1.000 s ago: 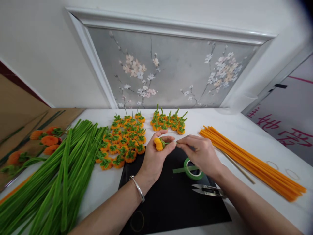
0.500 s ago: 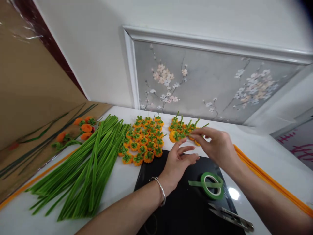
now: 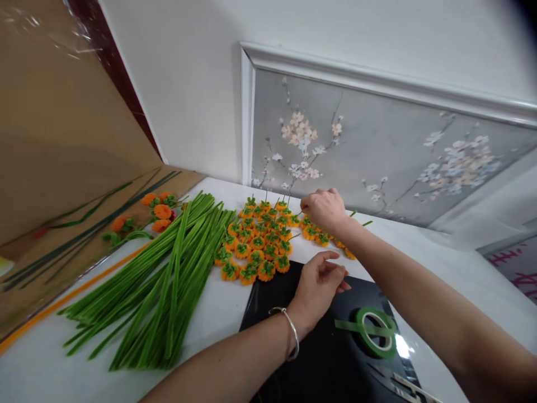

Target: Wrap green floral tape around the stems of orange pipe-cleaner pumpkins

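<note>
My left hand point(image 3: 321, 286), with a silver bangle at the wrist, hovers over the upper part of a black mat point(image 3: 310, 347). Its fingers are loosely curled and hold nothing. My right hand point(image 3: 326, 210) reaches past it to the back of the right-hand group of small orange flowers point(image 3: 322, 239) with green centres. Its fingertips point down at that group's back left, closed, and what they pinch is hidden. A larger group of the same orange flowers point(image 3: 258, 242) stands to the left, several with thin stems pointing up.
Many long green fuzzy stems point(image 3: 168, 285) lie at left. Green tape point(image 3: 377, 332) and metal snips point(image 3: 405, 386) rest on the mat. Loose orange flowers point(image 3: 162, 211) lie on brown board point(image 3: 75, 224). A framed floral panel point(image 3: 377, 134) is on the wall behind.
My right hand has moved left and back, from the front of the right-hand flower group to its rear. My left hand's fingers have curled in more. The view has shifted slightly.
</note>
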The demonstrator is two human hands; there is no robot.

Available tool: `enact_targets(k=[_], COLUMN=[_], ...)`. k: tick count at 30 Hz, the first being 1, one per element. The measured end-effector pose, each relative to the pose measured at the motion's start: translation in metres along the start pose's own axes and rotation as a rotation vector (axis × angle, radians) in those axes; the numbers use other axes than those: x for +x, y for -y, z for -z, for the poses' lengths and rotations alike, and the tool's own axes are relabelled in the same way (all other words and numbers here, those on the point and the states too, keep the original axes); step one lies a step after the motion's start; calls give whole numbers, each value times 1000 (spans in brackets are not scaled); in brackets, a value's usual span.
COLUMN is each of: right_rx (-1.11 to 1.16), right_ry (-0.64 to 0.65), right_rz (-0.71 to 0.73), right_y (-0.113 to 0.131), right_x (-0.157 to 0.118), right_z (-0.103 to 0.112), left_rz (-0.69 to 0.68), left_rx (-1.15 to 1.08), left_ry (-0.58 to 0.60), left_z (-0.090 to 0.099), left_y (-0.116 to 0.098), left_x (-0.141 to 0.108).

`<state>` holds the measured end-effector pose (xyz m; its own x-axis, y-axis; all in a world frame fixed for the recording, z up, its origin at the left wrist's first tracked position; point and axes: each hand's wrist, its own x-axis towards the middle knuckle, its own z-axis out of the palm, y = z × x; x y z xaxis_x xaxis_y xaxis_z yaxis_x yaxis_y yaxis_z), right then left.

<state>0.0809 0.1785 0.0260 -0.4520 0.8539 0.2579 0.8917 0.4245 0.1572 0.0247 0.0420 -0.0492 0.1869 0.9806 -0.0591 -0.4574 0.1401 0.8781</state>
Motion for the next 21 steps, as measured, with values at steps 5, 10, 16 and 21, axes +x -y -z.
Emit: enact_targets(k=[5, 10, 16, 21], right_rx=[26, 75, 134, 189], right_ry=[-3, 19, 74, -48], right_rz=[-4, -17, -36, -30], right_y=[10, 13, 5, -7], right_x=[11, 21, 23, 15], right_z=[-9, -15, -14, 0], left_rz=[0, 7, 7, 21], left_rx=[27, 36, 34, 60], left_ry=[13, 22, 16, 15], left_z=[0, 0, 0, 1], left_y=[1, 2, 3, 3], left_x=[1, 2, 3, 3])
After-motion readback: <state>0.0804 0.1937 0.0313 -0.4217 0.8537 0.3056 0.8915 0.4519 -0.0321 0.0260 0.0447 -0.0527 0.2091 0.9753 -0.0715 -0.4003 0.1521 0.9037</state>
